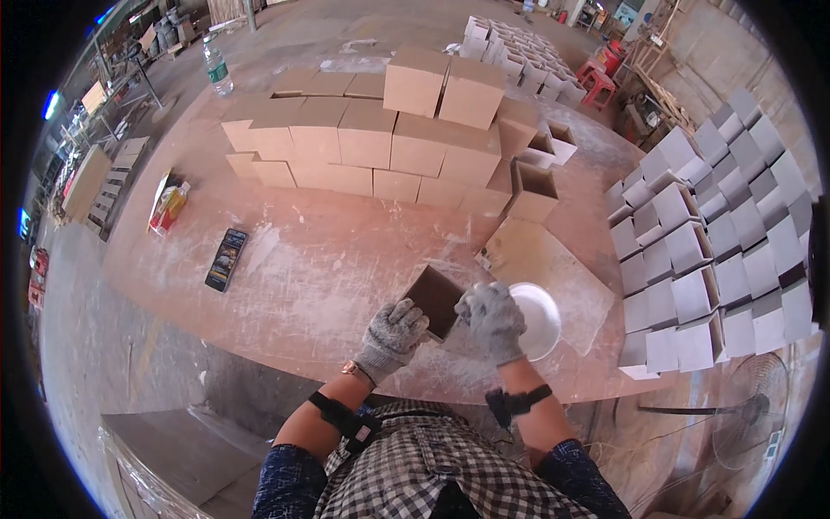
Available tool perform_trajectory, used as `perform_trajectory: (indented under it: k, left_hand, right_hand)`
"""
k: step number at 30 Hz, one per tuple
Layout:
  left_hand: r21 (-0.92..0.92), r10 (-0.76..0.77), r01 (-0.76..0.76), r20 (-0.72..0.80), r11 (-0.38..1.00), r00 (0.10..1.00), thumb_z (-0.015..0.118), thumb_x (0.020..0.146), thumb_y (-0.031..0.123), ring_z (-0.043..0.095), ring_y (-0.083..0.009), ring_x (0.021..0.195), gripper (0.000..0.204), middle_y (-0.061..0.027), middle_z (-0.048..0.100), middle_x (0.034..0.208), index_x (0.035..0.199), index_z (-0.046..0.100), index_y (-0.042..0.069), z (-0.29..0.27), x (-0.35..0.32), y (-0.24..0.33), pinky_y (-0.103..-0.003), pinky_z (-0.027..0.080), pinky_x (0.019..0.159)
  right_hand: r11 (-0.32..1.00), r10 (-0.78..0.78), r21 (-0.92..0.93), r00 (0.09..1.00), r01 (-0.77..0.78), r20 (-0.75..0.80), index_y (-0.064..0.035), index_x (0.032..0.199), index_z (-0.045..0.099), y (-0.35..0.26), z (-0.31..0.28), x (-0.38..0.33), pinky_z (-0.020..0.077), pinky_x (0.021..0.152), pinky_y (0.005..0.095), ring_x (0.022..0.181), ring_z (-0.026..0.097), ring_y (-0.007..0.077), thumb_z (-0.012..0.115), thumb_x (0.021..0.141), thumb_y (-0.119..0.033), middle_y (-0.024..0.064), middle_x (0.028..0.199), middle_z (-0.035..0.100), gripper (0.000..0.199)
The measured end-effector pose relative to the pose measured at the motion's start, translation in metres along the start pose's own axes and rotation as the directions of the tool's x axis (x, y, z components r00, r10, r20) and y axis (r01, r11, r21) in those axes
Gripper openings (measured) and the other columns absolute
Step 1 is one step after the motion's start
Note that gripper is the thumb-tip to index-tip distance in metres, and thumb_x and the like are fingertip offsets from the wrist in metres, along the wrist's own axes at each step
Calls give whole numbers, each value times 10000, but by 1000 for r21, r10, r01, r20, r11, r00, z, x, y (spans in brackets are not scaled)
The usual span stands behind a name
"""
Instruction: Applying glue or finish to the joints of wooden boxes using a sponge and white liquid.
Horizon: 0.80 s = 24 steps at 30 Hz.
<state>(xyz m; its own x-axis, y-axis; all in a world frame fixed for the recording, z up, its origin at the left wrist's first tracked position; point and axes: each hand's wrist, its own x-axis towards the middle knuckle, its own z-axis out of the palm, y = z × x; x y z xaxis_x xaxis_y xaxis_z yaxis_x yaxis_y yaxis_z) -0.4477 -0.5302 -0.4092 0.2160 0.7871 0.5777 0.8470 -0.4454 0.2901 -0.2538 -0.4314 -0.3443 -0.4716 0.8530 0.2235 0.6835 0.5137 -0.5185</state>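
My left hand (393, 333), in a grey knit glove, grips the near left edge of a small open brown wooden box (435, 298) that rests tilted on the reddish worktable (303, 277). My right hand (493, 318), also gloved, is closed at the box's right edge; whether it holds a tool I cannot tell. A white bowl (540, 320) sits just right of that hand. A flat brown board (540, 259) lies behind the bowl.
Stacked brown boxes (380, 143) fill the table's far side, with open ones (532, 190) at the right. White-painted boxes (718, 251) stand in rows at the right. A dark phone (226, 259), a packet (169, 206) and a bottle (217, 69) lie left. A fan (752, 402) stands low right.
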Motion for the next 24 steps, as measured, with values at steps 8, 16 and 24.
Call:
perform_trajectory:
  k: [8,16,24]
  left_hand:
    - [51,-41,38,59,998,997,708,668,211,555,-276,904,307,-46,581,882,940,610,106,-3,11,9,-420,446,738]
    - [240,-41,-14,219,971,975,644,729,283,516,-277,925,256,-64,556,889,896,590,95,-5,9,5,-417,433,758]
    - [338,97,-190,275,922,957,552,759,227,561,-290,966,136,-56,582,864,865,588,148,34,22,24,-420,422,837]
  right_hand:
    - [994,-108,-5,989,108,-97,-97,1064,627,2,19,-48,494,749,422,911,599,308,569,890,-276,129,923,610,257]
    - [850,-261,511,946,130,194,-26,960,669,-4,-3,-92,516,798,345,902,635,245,594,885,-140,133,973,668,156]
    - [-104,329,897,837,-429,438,-69,1119,625,94,-9,-129,524,675,307,788,631,197,579,935,-271,74,990,654,277]
